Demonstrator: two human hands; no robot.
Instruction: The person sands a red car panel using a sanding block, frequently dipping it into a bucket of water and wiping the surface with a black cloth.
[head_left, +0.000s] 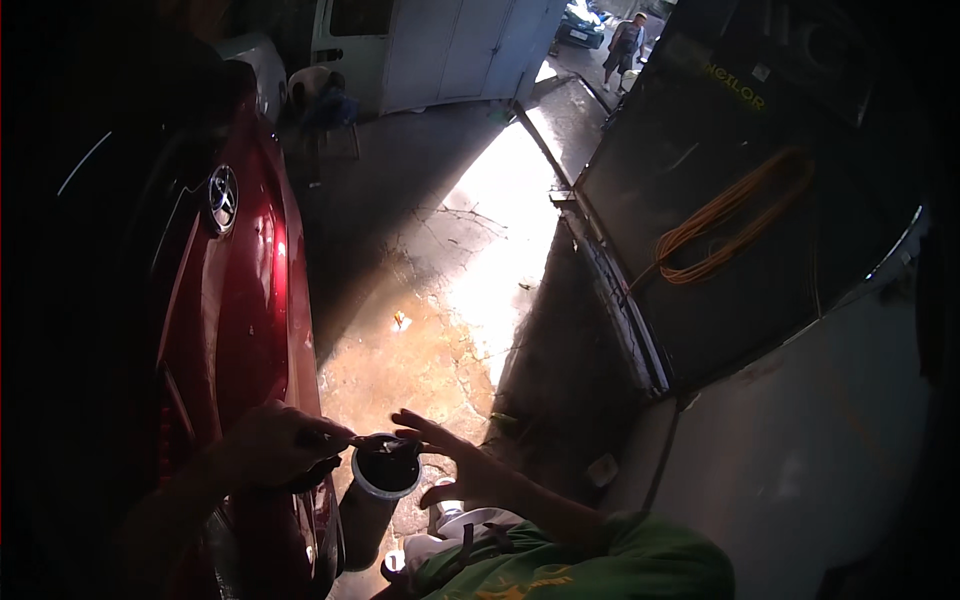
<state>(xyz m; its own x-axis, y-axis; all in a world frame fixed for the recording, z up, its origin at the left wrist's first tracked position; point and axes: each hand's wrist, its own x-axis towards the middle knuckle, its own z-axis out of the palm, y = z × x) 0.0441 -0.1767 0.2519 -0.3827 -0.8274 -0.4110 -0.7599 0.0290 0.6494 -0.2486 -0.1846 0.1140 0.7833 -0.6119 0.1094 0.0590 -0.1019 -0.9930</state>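
Note:
Beside the red car's rear, my left hand (275, 447) reaches in from the left with its fingers closed. Something thin and dark sticks out from its fingertips over a round container; deep shadow hides what it is. The container (366, 530) has a pale rim and a dark inside, and looks like a tall bucket or tub. On the other side of it, my right hand (462, 470) has its fingers spread apart, their tips close to or at the rim. Whether they touch the container, I cannot tell.
The glossy red car (245, 300) runs along my left. A dark panel (740, 200) carrying a coiled orange hose (735, 215) stands at right, above a pale panel (780, 440). One person (318, 95) bends near a stool at the back; another (625, 45) walks outside.

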